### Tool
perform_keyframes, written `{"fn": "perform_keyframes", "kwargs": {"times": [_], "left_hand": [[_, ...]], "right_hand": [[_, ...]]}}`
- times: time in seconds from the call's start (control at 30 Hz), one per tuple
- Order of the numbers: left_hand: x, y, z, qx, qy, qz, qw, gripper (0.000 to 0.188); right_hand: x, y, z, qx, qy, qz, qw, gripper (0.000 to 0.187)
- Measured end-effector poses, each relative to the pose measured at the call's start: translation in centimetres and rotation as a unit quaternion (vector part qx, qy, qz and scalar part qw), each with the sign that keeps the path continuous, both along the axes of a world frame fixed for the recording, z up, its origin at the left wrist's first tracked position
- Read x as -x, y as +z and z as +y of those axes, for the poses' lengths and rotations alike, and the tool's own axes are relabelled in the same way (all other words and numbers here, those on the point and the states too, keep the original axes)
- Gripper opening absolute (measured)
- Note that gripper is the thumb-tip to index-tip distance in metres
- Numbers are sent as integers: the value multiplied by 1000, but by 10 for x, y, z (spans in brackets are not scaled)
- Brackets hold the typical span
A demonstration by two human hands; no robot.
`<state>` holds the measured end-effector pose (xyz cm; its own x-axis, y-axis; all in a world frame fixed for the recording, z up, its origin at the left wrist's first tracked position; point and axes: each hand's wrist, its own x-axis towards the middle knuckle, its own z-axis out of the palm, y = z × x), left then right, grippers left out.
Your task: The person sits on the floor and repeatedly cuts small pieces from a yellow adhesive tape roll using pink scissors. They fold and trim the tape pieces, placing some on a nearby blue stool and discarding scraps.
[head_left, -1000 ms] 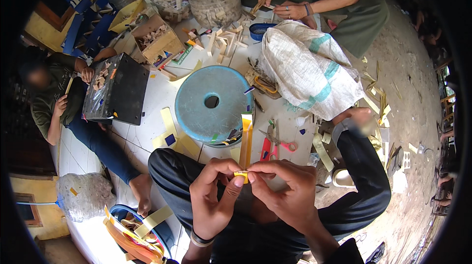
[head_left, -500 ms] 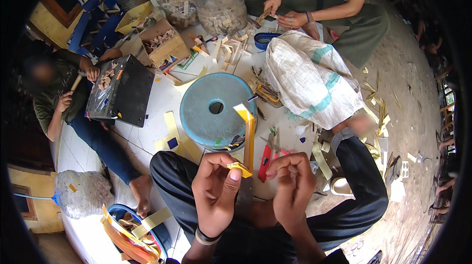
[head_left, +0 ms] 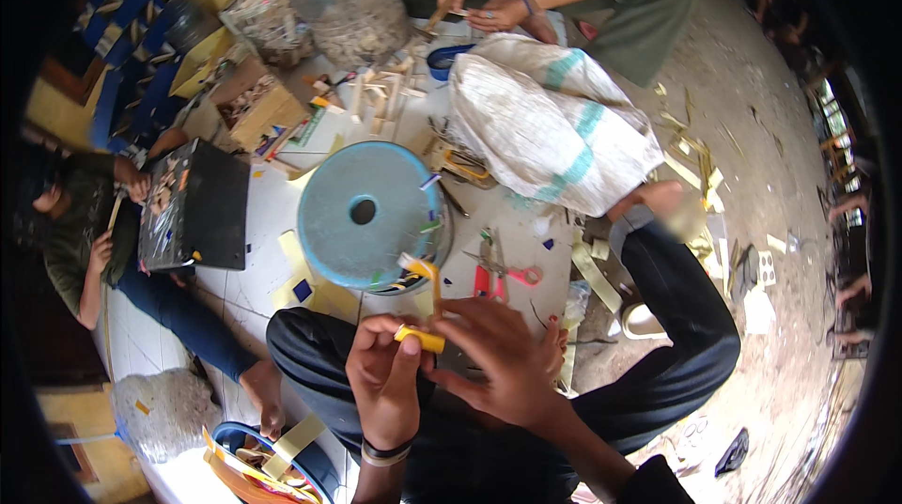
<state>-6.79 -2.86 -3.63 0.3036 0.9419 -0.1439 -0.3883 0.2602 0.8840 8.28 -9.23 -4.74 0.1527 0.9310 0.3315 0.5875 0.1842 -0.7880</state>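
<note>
The left hand (head_left: 383, 382) and right hand (head_left: 503, 358) both close their grip on a thin yellow strip (head_left: 425, 305), which is rolled into a short tube at the fingertips and rises bent toward 12 o'clock. Directly beyond, at 12 o'clock, lies a round, matte light-blue lid (head_left: 368, 213) with a centre hole; a coarse woven white sack (head_left: 550, 124) lies at 1 o'clock and red-handled scissors (head_left: 498, 274) beside the right hand. Compared with half a second earlier, the hands have closed together again on the strip.
</note>
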Motion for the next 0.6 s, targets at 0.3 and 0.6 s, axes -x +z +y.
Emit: {"fn": "perform_keyframes", "kwargs": {"times": [0.3,0.6], "left_hand": [[17,-22,-25,27,12,8,1000,22],[25,-18,5,-107,-121,112,981,21]], "right_hand": [[39,-45,-17,24,19,25,999,56],[18,-39,-10,26,62,132,989,33]]}}
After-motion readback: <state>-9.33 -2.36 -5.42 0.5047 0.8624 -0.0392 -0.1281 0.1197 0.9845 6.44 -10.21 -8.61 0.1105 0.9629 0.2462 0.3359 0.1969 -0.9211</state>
